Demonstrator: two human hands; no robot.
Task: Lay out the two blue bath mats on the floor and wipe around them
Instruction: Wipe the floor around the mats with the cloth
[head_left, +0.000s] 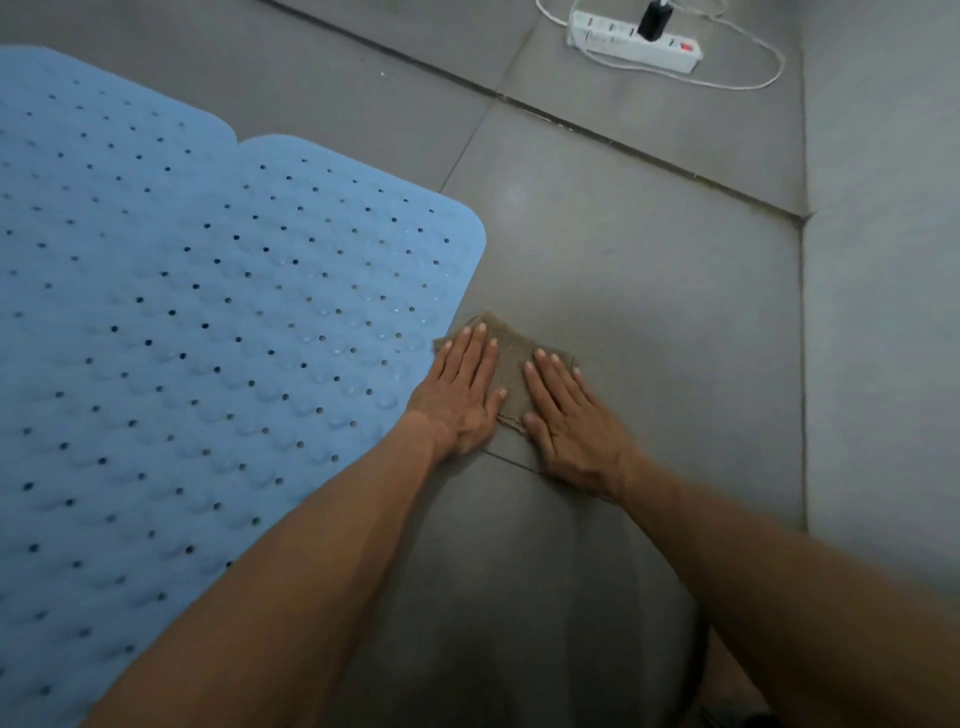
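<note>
1. The near blue mat runs off the left and bottom picture edges, so its full outline cannot be told.
2. The far blue mat, beyond the near blue mat, is cut off at the left edge.
3. The brown cloth, just beside the near blue mat's right edge, is largely hidden under the left hand and the right hand.
4. The power strip, well beyond the near blue mat, has its black plug cropped by the top edge; its switches are too small to tell.

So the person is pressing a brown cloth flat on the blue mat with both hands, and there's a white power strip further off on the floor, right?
Not quite. The head view shows the brown cloth lying on the grey floor tiles just beside the blue mat, at its edge, not on it. The rest holds: the left hand and right hand press it flat, and a white power strip lies further off.
</note>
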